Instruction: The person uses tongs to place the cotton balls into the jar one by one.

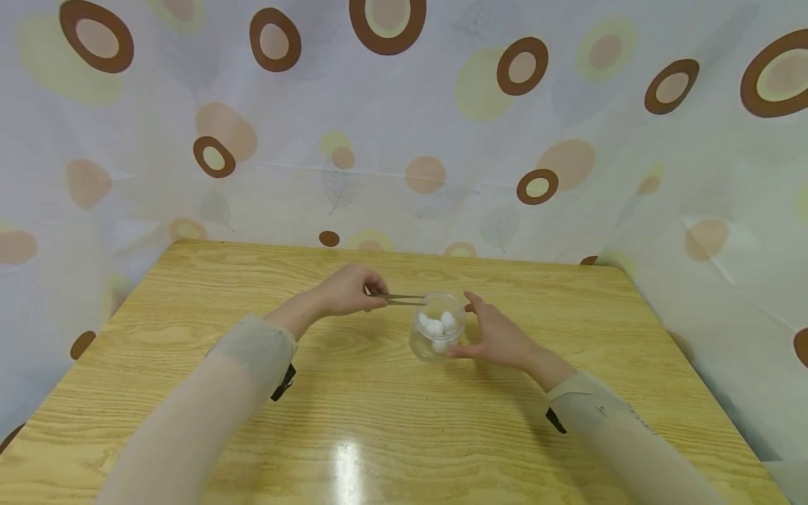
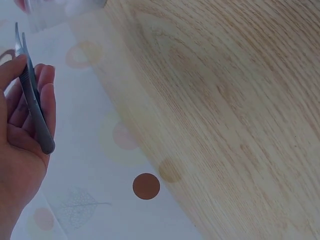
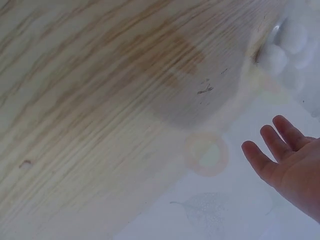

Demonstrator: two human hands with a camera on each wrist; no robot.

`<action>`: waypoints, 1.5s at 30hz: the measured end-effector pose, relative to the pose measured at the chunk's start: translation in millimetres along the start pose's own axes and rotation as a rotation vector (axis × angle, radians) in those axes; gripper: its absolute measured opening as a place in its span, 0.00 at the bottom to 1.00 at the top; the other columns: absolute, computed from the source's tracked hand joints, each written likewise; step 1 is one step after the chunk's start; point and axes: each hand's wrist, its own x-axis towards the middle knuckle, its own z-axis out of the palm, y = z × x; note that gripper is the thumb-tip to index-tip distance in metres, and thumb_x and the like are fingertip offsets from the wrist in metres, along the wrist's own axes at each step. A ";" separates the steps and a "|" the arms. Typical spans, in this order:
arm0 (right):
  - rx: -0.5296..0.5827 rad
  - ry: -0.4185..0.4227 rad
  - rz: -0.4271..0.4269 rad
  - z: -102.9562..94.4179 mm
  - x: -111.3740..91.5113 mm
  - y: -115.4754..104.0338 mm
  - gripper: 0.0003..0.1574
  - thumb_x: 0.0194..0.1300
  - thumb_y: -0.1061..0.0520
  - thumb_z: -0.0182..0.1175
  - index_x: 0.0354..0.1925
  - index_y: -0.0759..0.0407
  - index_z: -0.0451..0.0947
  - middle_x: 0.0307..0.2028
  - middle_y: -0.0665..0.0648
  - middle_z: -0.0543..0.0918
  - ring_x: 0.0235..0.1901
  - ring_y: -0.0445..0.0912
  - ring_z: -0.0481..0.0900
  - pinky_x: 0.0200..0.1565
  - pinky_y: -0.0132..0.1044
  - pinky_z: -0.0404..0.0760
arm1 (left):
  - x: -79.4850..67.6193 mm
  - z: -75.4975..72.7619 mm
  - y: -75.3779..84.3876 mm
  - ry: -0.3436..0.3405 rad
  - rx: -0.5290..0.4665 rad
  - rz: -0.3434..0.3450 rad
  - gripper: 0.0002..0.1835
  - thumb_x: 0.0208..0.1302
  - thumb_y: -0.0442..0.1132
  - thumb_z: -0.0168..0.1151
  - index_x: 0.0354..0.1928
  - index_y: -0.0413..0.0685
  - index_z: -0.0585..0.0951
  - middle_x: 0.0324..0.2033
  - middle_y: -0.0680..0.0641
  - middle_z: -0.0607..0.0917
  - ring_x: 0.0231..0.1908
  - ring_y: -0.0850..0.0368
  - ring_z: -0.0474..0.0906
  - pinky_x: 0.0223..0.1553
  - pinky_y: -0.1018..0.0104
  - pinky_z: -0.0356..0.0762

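A pair of metal tweezers (image 1: 404, 300) is pinched in my left hand (image 1: 350, 289), their two tips pointing right at the rim of a clear round jar (image 1: 424, 345). In the left wrist view the tweezers (image 2: 34, 100) lie between thumb and fingers, the tips slightly apart. White cotton balls (image 1: 435, 327) lie inside the jar. My right hand (image 1: 501, 337) holds the jar from its right side, thumb at the front and fingers at the back. In the right wrist view several fingers (image 3: 277, 142) show below the cotton balls (image 3: 292, 37).
The jar stands on a wood-grain table (image 1: 353, 393). A patterned cloth (image 1: 379, 203) hangs behind the table and along its sides.
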 end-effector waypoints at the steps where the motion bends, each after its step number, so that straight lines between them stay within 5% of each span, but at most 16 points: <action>1: -0.007 0.003 -0.002 -0.4 -0.4 0.4 0.69 0.48 0.37 0.69 0.71 0.68 0.42 0.61 0.69 0.68 0.60 0.64 0.67 0.56 0.59 0.69 | -1.1 0.1 -1.2 0.001 0.002 -0.001 0.10 0.63 0.39 0.61 0.43 0.43 0.82 0.38 0.46 0.85 0.33 0.60 0.80 0.35 0.68 0.79; 13: -0.043 0.028 -0.002 -3.7 -3.4 5.5 0.67 0.48 0.39 0.70 0.70 0.69 0.45 0.61 0.69 0.68 0.60 0.65 0.66 0.56 0.61 0.67 | -11.5 2.5 -13.7 0.006 0.095 0.014 0.10 0.64 0.40 0.60 0.44 0.44 0.83 0.40 0.47 0.85 0.42 0.55 0.81 0.46 0.62 0.78; 27: -0.051 0.027 0.002 -3.0 -3.2 10.5 0.67 0.49 0.40 0.70 0.70 0.69 0.44 0.60 0.70 0.69 0.59 0.65 0.66 0.56 0.61 0.68 | -17.1 12.6 -21.2 0.049 0.250 -0.136 0.09 0.63 0.43 0.61 0.40 0.48 0.84 0.37 0.50 0.86 0.38 0.56 0.81 0.43 0.61 0.78; 39: -0.053 0.025 0.003 -3.0 -4.4 12.7 0.66 0.49 0.40 0.70 0.70 0.68 0.44 0.60 0.70 0.69 0.59 0.65 0.67 0.55 0.60 0.69 | -15.2 22.8 -21.9 0.061 0.212 -0.234 0.07 0.61 0.40 0.61 0.36 0.44 0.84 0.35 0.47 0.85 0.36 0.55 0.80 0.42 0.60 0.78; 45: -0.050 0.022 -0.002 -3.6 -5.6 12.9 0.66 0.50 0.41 0.70 0.70 0.68 0.45 0.60 0.70 0.69 0.58 0.65 0.67 0.54 0.60 0.69 | -10.0 32.3 -23.6 0.086 0.158 -0.279 0.06 0.59 0.36 0.62 0.30 0.40 0.83 0.29 0.46 0.85 0.26 0.58 0.76 0.35 0.65 0.77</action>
